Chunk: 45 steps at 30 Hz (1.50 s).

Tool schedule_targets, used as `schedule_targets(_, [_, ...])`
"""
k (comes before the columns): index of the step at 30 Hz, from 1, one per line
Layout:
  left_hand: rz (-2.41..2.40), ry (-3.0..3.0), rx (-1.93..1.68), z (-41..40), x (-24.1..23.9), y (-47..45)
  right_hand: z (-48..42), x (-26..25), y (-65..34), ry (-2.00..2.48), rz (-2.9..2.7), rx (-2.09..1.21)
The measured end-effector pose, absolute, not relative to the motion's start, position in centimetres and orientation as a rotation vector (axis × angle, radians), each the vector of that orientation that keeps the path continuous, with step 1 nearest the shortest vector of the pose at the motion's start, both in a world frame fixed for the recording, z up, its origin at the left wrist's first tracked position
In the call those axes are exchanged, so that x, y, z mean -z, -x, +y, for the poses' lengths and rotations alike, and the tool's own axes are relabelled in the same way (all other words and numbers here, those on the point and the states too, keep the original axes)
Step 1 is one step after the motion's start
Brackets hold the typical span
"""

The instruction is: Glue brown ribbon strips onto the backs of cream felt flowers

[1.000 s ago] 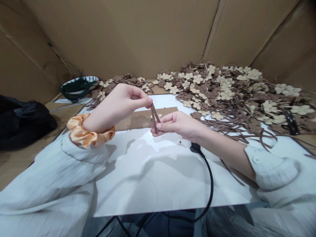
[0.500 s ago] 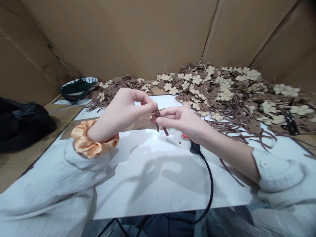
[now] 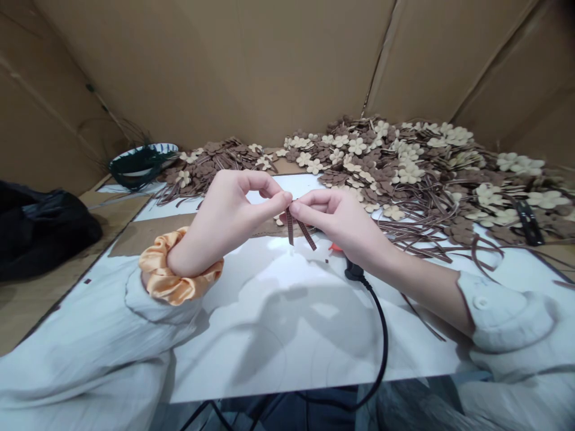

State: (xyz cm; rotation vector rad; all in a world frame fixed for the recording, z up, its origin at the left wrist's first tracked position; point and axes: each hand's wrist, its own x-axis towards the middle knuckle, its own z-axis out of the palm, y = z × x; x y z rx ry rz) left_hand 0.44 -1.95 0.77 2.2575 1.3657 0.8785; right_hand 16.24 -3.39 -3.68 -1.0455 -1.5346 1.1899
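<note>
My left hand [image 3: 233, 209] and my right hand [image 3: 336, 215] meet fingertip to fingertip above the white board [image 3: 269, 323]. Both pinch a short brown ribbon strip [image 3: 299, 230] whose two ends hang down below the fingers. An orange scrunchie [image 3: 177, 278] sits on my left wrist. Behind the hands lies a big heap of brown and cream paper flowers [image 3: 386, 161] mixed with loose brown ribbon strips [image 3: 431, 221].
A black cable [image 3: 381, 341] runs from a plug under my right wrist off the board's near edge. A bowl with dark green wire [image 3: 137, 161] stands at the far left, beside a black bag [image 3: 40, 221]. Cardboard walls [image 3: 269, 66] enclose the back.
The hands have come together and shifted slightly nearer. The ribbon, earlier held upright between them, now hangs folded with both ends pointing down.
</note>
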Motion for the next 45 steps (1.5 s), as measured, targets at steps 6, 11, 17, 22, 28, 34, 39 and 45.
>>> schedule_targets(6, [1.389,-2.284,-0.860,-2.0,-0.8,-0.5,-3.5,3.6,-16.2,1.023,-1.557,-1.158])
schedule_targets(11, [1.446,-2.274,-0.852,-2.2,-0.6,-0.7,-3.7,3.5,-16.1,1.077,-1.519,-1.158])
schedule_targets(17, [1.469,-2.299,-0.906,-2.1,-0.1,-0.7,-3.7,3.4,-15.9,1.101,-1.403,-1.242])
schedule_targets(22, [1.409,-2.320,-0.907,-1.9,-0.1,-0.7,-3.7,3.5,-15.9,1.068,-1.365,-1.232])
schedule_targets(28, [1.357,-2.299,-0.742,-1.6,-1.3,-0.2,-3.7,3.6,-16.0,1.084,-1.380,-1.214])
schedule_targets(34, [1.304,-2.325,-0.676,-1.3,-1.3,-0.3,-3.7,3.6,-15.9,1.109,-1.400,-1.201])
schedule_targets(39, [1.296,-2.304,-0.720,-1.6,-1.0,-0.6,-4.0,3.4,-15.8,1.120,-1.404,-1.209])
schedule_targets(45, [1.300,-2.312,-0.835,-1.8,-0.7,-0.6,-4.3,3.1,-15.8,1.128,-1.373,-1.275])
